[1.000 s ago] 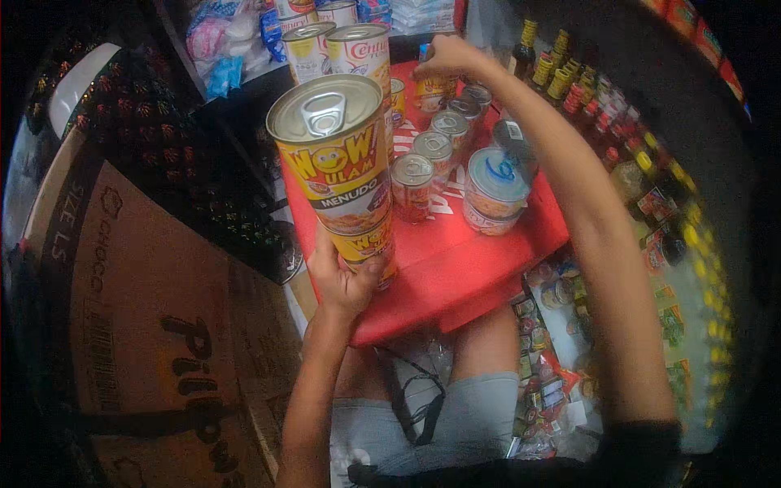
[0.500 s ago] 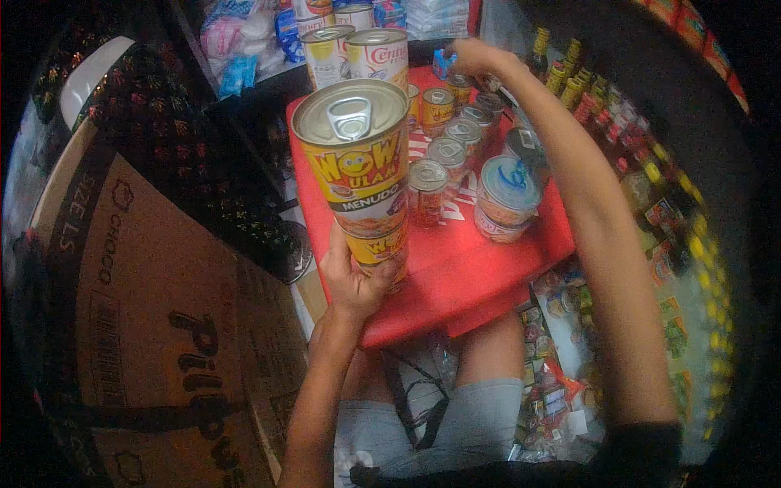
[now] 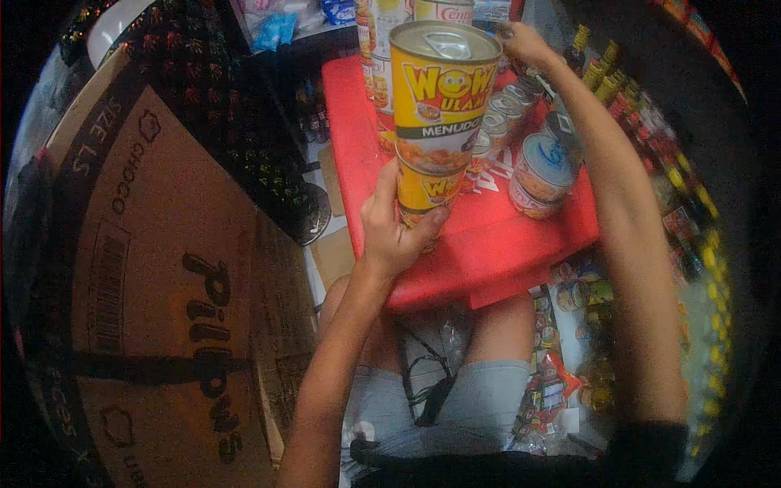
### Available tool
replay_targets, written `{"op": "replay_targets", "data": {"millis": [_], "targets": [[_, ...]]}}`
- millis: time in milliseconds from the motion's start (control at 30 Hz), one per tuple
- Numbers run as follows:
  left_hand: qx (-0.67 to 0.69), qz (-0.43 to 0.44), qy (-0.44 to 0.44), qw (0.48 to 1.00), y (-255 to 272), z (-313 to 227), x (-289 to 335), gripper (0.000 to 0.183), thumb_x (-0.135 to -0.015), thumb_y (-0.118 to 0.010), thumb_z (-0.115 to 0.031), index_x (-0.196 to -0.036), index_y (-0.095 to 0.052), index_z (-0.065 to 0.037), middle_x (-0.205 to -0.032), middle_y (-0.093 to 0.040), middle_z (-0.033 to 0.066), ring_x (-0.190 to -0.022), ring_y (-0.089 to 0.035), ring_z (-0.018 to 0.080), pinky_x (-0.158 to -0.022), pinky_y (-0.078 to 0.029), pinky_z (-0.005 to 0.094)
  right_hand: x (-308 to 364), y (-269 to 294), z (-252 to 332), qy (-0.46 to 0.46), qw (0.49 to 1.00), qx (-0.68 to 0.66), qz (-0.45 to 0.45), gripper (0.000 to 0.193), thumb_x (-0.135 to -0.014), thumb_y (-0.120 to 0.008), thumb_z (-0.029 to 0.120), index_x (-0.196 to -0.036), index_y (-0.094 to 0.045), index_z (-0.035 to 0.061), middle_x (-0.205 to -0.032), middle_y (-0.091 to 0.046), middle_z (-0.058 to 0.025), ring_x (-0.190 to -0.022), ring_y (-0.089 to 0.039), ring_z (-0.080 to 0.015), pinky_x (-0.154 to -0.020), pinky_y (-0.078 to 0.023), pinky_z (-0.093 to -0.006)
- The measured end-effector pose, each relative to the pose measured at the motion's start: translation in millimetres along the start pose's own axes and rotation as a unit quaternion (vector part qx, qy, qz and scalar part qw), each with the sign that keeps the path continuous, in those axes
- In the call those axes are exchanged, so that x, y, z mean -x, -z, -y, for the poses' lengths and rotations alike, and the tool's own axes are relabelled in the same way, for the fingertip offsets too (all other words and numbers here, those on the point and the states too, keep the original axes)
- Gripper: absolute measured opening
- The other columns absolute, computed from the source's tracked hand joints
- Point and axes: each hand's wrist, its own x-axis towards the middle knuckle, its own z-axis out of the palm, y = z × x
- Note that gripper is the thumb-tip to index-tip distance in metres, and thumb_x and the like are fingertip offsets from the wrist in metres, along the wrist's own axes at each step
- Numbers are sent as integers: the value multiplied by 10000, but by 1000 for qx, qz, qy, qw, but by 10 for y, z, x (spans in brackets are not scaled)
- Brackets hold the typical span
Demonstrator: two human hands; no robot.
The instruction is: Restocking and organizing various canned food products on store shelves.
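A tall yellow can (image 3: pixel 443 106) with a ring-pull lid stands on top of a second yellow can (image 3: pixel 423 191). My left hand (image 3: pixel 392 232) is wrapped round the lower one; whether its base touches the red plastic table (image 3: pixel 480 252) is hidden. Beyond the table's far side, my right hand (image 3: pixel 529 47) has its fingers curled, partly behind the upper can, and I cannot make out what is in them. Below my right forearm sits a short stack of wide, flat cans (image 3: pixel 545 175) with blue marking on the lid. Small cans (image 3: pixel 504 110) stand in a row, half covered by the yellow pair.
Tall white cans (image 3: pixel 378 61) are stacked behind the yellow ones. On the left a big brown carton (image 3: pixel 171 285) rises close to my left arm. Bottles (image 3: pixel 606 69) and sachets line the right side, and plastic-wrapped packs (image 3: pixel 281 28) lie at the back.
The view has shifted, so the table sits higher and farther right. My left hand keeps its grip on the yellow cans. A blue packet beside my right hand no longer shows.
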Motion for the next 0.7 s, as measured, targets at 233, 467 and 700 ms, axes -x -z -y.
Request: {"op": "replay_targets", "data": {"millis": [233,467,700], "targets": [[-10,3,-5,1000,-36,-26,-7,613,-806,-695,-369,-1223,-459,14,-989,-650,157,-887,-661,257,-760,-518,346,123,386,360,63,989,-49,-127,381,-777,-596,244,-1047,-605,-25,-957,-644,-236,-909,-625,-362,-782,-491,-422],[5,-1,40,999,18,-133,2,563,-830,-679,-345,-1214,-464,5,-997,-653,161,-901,-666,252,-746,-528,353,190,386,861,93,989,-74,-89,471,-823,-596,379,-1171,-596,62,-1095,-621,-207,-1025,-592,-362,-882,-463,-433],[-28,-19,35,999,-85,-82,56,533,-836,-658,-372,-1162,-480,11,-964,-651,157,-888,-657,234,-753,-516,349,-118,-262,684,58,994,-23,-85,250,-774,-564,108,-972,-544,-43,-1013,-582,-286,-959,-557,-452,-824,-447,-495]]}}
